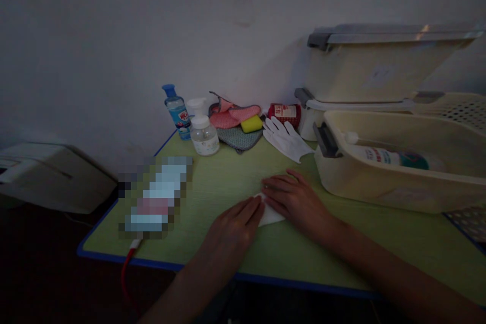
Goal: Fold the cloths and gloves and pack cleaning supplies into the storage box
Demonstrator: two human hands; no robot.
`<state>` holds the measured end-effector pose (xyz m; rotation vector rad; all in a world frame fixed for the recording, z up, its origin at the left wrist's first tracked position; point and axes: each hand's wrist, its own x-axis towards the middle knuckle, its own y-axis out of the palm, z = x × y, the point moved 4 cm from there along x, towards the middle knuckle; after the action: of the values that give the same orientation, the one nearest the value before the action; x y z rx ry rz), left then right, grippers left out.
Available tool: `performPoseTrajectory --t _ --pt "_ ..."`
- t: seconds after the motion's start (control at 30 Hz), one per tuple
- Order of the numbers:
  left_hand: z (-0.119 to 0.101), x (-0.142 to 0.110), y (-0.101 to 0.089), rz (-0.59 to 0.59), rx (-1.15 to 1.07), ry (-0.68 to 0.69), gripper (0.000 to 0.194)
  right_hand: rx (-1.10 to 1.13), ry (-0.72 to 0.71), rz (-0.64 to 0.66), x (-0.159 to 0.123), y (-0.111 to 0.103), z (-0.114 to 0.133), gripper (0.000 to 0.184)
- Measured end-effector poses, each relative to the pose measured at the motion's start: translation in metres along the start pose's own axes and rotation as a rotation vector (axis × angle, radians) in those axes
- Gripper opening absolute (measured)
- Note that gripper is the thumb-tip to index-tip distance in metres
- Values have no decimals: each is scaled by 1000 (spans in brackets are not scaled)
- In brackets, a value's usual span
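Observation:
A small folded white sheet (272,216), paper or thin cloth, lies on the green tabletop between my hands. My left hand (237,223) comes in from the lower left, its fingers pressed together on the sheet's left edge. From the right, my right hand (294,196) reaches over the far side of the sheet, fingertips closed on its upper edge close to my left fingertips. One right finger stands a little apart from the others. Both hands cover part of the sheet, and the undersides of the fingers are hidden.
A phone-like device (159,195), blurred out, has a red cable (127,268). Behind stand a blue bottle (177,114), pump bottle (205,136), pink cloths (228,117), yellow sponge (251,123), red package (284,113) and white glove (286,139). A cream bin (379,187) holds a bottle (395,157).

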<state>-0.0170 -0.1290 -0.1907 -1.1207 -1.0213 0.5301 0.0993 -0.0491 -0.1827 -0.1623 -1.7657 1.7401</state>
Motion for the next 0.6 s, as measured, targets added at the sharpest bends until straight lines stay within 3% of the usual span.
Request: performPoseTrajectory --t 0.17,0.3,0.5,0.6 --pt "1 -9 0 122 -108 -39 52 -43 -14 148 -10 1 0 31" --pt "0 -10 -4 169 -192 -73 54 -48 -22 173 -15 3 0 35" --pt "0 -5 -4 108 -279 -155 43 -63 -65 205 -15 3 -3 39" --pt "0 -3 -1 37 -267 -155 39 -32 -105 213 -16 2 -2 59"
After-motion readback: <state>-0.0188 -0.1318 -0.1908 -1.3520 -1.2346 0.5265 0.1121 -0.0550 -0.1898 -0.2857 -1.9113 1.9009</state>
